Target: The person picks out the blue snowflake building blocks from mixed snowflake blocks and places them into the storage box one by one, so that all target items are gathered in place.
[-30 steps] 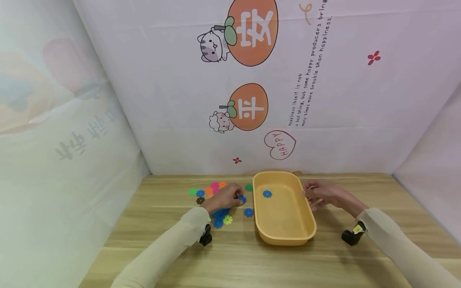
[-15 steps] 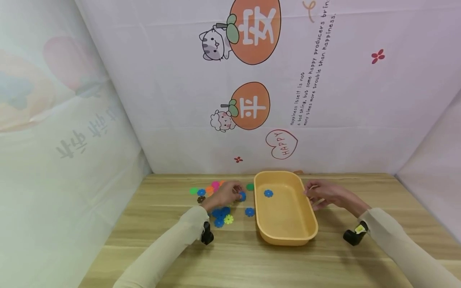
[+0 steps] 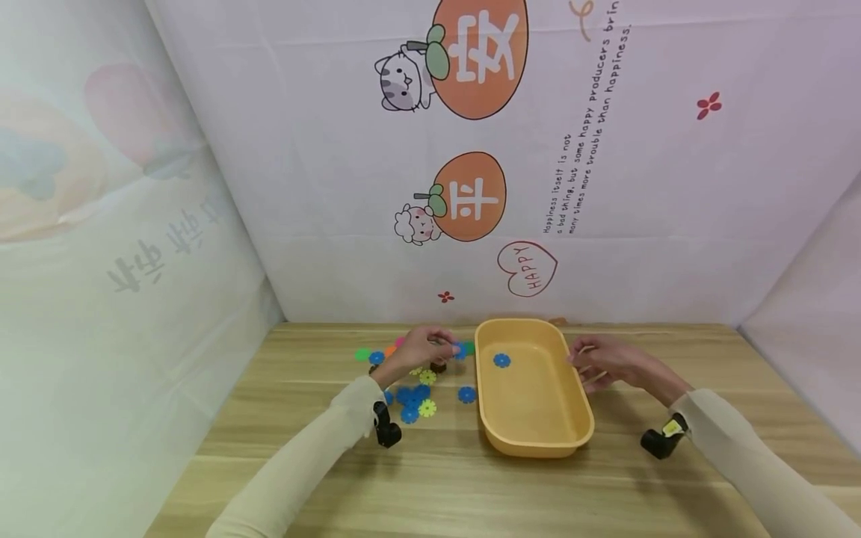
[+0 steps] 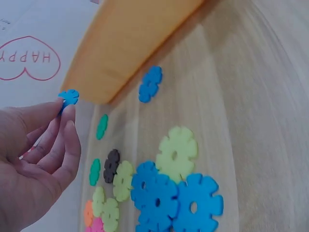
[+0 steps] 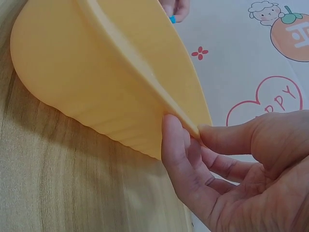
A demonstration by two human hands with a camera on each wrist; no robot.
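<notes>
Between thumb and fingertips, my left hand (image 3: 425, 348) pinches a blue flower-shaped plastic disc (image 4: 70, 96), held up close to the left side of a yellow-orange basin (image 3: 534, 441). My right hand (image 3: 608, 362) pinches the basin's rim on the right, its thumb at the top edge and fingers against the outer wall (image 5: 130, 121). One blue flower disc (image 3: 501, 360) lies inside the basin. Another blue disc (image 3: 467, 394) is on the table just left of it. Below the left hand lies a loose pile of blue discs (image 3: 412, 400) with a yellow-green disc (image 3: 427, 408) beside them.
More discs in several colours spread under and behind the left hand, among them a dark brown one (image 4: 111, 165), a green one (image 4: 102, 126) and an orange one (image 4: 88, 212). A printed white cloth (image 3: 377, 284) stands along the wooden table's (image 3: 430, 493) back edge.
My left hand has lifted and moved slightly away from me with the blue disc, uncovering yellow-green and brown discs on the table. The right hand keeps its hold on the basin's rim.
</notes>
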